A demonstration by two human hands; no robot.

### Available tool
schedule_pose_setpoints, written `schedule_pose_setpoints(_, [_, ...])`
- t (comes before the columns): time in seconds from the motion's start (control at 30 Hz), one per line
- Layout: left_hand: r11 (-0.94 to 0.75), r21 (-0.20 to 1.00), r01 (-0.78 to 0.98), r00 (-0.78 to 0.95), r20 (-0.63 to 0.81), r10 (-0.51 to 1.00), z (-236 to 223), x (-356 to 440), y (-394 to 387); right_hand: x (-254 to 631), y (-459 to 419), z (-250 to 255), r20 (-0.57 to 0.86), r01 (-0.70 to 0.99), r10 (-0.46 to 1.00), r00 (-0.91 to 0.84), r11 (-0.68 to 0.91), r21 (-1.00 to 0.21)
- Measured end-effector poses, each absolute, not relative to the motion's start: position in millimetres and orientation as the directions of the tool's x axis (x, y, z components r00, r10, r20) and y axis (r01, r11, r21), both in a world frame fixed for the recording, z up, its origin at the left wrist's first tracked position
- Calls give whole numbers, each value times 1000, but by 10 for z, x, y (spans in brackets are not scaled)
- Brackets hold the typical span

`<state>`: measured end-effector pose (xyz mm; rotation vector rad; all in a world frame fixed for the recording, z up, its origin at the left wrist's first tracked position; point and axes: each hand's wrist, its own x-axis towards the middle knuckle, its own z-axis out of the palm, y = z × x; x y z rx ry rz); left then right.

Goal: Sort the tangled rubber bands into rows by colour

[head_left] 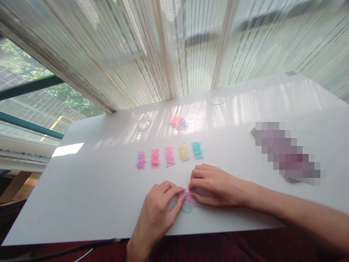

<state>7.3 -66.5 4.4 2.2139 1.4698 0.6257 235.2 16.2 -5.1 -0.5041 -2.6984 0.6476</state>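
Near the front edge of the table, a small row of purple-pink elastic bands [190, 198] lies between my two hands. My left hand [160, 203] pinches at its left side, thumb and index finger close together. From the right, my right hand [211, 183] bends its fingers and thumb onto the row's other side. Just below lies a little teal cluster of bands [187, 209]. Beyond the hands, sorted rows stand side by side: purple bands [141, 160], coral-pink bands [155, 158], pink bands [169, 156], yellow bands [183, 153] and blue bands [197, 150].
A tangled mixed-colour pile of bands [179, 123] lies farther back on the white table [109, 189]. Clear round pieces [144, 124] sit left of it, and a clear round lid [217, 99] behind it. A blurred-out flat object [286, 153] lies at right. Striped curtains [163, 54] hang behind.
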Motion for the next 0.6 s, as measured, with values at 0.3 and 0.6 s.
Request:
schedule_pose_setpoints(0.3, [-345, 579, 739, 327, 139, 935, 64, 93, -647, 2337, 155, -121, 314, 233, 415, -854, 845, -482])
schedule_pose_setpoints(0.6, [-334, 719, 610, 301, 179, 937, 83, 67, -561, 2345, 153, -111, 329, 266, 484, -811, 806, -529])
